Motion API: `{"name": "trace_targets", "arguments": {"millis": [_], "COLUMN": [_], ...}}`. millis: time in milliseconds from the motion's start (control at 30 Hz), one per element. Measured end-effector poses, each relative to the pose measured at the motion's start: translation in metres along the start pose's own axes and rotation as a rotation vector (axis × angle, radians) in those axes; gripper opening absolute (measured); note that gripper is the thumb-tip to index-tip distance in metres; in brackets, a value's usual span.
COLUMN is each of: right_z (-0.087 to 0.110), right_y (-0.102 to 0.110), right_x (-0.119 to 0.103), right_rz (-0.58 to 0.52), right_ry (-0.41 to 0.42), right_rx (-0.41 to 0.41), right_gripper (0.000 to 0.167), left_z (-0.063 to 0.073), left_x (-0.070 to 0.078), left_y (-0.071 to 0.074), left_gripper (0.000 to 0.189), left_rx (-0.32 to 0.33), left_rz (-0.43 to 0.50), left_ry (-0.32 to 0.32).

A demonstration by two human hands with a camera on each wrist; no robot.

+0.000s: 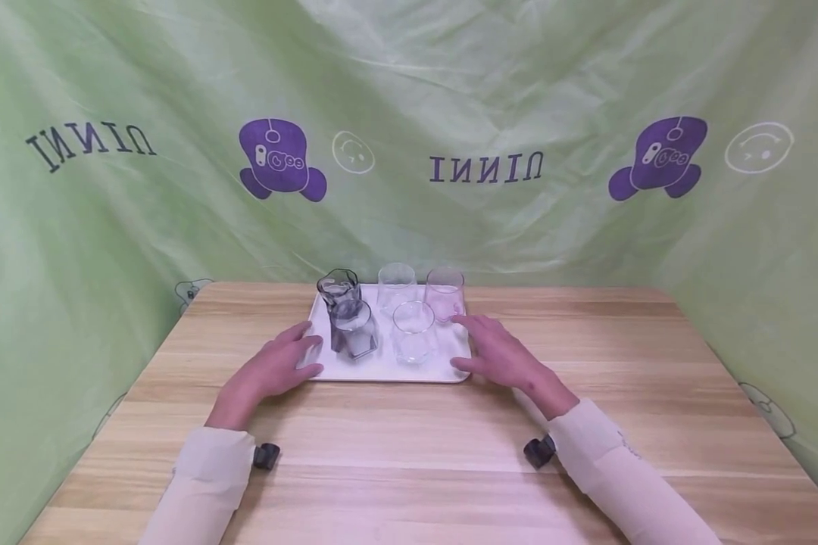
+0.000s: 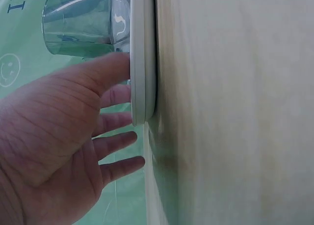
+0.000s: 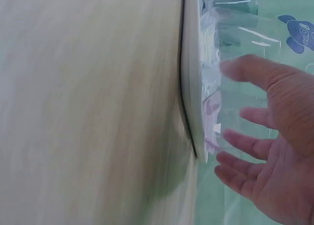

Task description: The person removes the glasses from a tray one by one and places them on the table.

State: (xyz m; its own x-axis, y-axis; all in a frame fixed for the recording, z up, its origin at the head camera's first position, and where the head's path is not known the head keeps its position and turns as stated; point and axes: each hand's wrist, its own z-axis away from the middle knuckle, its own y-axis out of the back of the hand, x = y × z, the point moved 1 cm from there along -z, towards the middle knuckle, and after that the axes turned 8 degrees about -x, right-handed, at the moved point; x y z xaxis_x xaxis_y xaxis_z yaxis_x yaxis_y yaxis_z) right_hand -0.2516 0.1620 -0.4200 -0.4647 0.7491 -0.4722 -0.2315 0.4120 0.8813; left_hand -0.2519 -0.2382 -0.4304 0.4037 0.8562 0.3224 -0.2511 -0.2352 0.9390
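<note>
A white tray (image 1: 382,372) lies on the wooden table with several drinking glasses standing on it. On its left side are a dark tinted glass (image 1: 338,284) and a grey glass (image 1: 356,327). A clear glass (image 1: 397,281), a pinkish glass (image 1: 445,291) and another clear glass (image 1: 413,333) stand to the right. My left hand (image 1: 282,363) is at the tray's left edge, fingers spread, its thumb at the rim in the left wrist view. Over the right edge, my right hand (image 1: 497,354) has its fingers apart, and the right wrist view shows no glass gripped.
The wooden table (image 1: 409,469) extends in front of the tray and to both sides. A green printed curtain (image 1: 409,219) hangs close behind the table's back edge and along its sides. Each sleeve cuff has a small black device (image 1: 266,456) beside it.
</note>
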Motion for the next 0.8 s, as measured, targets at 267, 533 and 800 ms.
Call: {"name": "trace_targets", "arguments": {"millis": [267,533,800], "right_z": [-0.008,-0.014,-0.021], "right_y": [-0.005,-0.011,-0.017], "right_x": [-0.008,-0.016,-0.023], "right_rz": [-0.092,-0.120,-0.223], "right_ry": [-0.017,0.009,0.039], "right_rx": [0.032,0.041,0.048], "right_gripper": [0.092,0.091,0.093], "left_z": [-0.006,-0.009,-0.014], "left_x": [-0.002,-0.002,-0.006], "left_y": [0.001,0.000,-0.004], "left_gripper": [0.072,0.084,0.088], "left_rx": [-0.050,-0.116,-0.204], "left_rz": [0.056,0.075,0.063], "left_ry": [-0.032,0.022,0.091]}}
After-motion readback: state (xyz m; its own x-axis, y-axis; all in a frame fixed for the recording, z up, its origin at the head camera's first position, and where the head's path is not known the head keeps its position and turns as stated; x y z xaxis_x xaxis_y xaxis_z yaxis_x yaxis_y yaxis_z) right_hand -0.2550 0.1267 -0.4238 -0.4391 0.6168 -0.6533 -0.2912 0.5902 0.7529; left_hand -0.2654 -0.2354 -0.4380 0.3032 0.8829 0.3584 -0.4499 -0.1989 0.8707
